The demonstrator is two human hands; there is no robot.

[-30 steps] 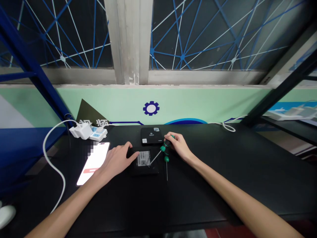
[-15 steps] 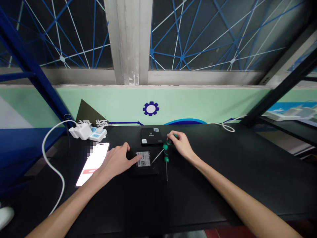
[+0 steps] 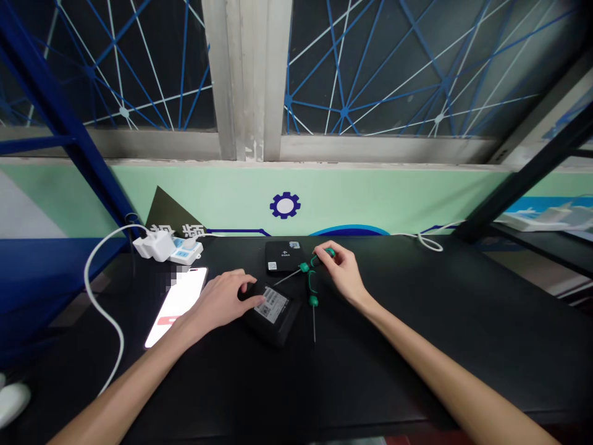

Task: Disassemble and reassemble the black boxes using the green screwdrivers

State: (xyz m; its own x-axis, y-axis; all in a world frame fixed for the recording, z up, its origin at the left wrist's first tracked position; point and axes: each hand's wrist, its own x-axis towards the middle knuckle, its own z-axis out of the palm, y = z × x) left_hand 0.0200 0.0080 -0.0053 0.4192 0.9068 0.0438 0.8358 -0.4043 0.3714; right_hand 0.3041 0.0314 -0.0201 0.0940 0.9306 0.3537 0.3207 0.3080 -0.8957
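Note:
A flat black device (image 3: pixel 286 314) with a white label on its upper face lies turned at an angle on the table. My left hand (image 3: pixel 230 296) grips its left corner, thumb on the label and fingers curled at the far edge. In my right hand (image 3: pixel 339 264) is a green-and-black screwdriver (image 3: pixel 304 267), held by the handle between thumb and fingers. Its shaft points left, with the tip by the device's far edge; whether it touches cannot be made out. A second green-and-black screwdriver (image 3: pixel 314 301) lies just below my right hand, shaft toward me.
Behind the device lies a black box (image 3: pixel 279 254) with a small white sticker. To the left are a lit phone (image 3: pixel 178 306), a white power strip (image 3: pixel 185 250) with plugs, and a white cable (image 3: pixel 95 303). A white object (image 3: pixel 13 403) sits at the far left edge.
The labelled device has turned clockwise under my left hand. The screwdriver in my right hand has swung to a flatter angle, its tip moving up and left to the far edge.

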